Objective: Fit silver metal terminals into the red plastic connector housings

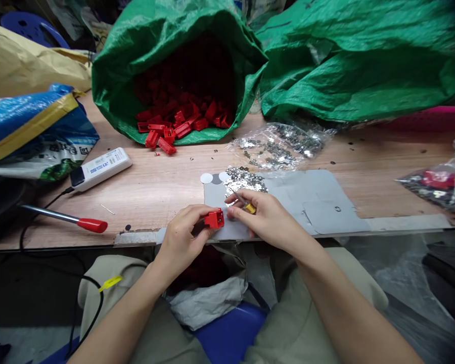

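The left forearm slants up and inward from the lower left, and the left hand (pixel 185 230) bends over the front edge of the table (pixel 163 177) with its knuckles outward. Its thumb, below, and fingers, above, pinch a red block (pixel 214 219), whose open end faces the right hand (pixel 267 215). The block is held just above the near edge of a grey sheet (pixel 318 194).

The right forearm comes in at a mirrored slant from the lower right, the wrist nearly straight. The right hand's fingers curl around a yellow-handled tool (pixel 249 208), its thin metal shaft pointing up and to the left. The thumb reaches toward the block, near it (whether the fingertips also pinch a small metal piece, I cannot tell).

Just beyond the right hand, a pile of small metal pieces (pixel 246 179) lies on the sheet. Behind it is a clear plastic bag (pixel 284 144) of similar pieces. Farther back, a green sack (pixel 109 76) opens toward the hands, with red parts (pixel 182 121) heaped inside and a few at its mouth.
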The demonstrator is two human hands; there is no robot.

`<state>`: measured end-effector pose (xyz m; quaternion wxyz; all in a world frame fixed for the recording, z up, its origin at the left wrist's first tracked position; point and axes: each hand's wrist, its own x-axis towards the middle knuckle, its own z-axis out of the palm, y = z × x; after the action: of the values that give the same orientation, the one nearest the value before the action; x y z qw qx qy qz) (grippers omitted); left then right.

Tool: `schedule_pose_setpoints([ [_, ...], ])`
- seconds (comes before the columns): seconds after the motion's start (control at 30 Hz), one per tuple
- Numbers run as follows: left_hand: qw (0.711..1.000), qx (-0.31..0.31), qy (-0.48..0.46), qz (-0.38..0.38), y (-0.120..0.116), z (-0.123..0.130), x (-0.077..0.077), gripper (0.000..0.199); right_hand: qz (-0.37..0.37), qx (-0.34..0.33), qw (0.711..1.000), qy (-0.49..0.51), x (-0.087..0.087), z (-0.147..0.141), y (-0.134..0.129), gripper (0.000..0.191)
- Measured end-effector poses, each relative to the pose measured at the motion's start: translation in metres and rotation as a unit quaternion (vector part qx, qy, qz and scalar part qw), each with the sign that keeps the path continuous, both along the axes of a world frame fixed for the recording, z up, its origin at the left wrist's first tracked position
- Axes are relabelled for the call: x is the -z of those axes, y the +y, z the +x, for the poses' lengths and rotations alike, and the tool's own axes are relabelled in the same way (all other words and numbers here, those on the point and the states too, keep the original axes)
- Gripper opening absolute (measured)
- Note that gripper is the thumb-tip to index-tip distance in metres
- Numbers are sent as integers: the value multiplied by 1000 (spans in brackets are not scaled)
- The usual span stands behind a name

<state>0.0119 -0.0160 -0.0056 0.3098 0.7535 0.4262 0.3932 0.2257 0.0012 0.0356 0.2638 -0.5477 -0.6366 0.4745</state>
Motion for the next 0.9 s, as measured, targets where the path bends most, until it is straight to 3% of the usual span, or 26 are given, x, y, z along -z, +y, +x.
schedule_pose_setpoints([
  [0.17,1000,-3,12,-7,0,0,-1,22,52,-78,991,-100,-10,27,-1,22],
  [0.3,999,2,41,13,2,1,-3,22,45,-143,985,-86,-8,34,0,17],
  [0.47,998,9,61,28,3,1,-5,23,-5,-125,991,-46,-2,28,3,20],
  [0.9,996,3,89,25,2,2,-6,24,1,-112,994,-11,3,22,10,18],
])
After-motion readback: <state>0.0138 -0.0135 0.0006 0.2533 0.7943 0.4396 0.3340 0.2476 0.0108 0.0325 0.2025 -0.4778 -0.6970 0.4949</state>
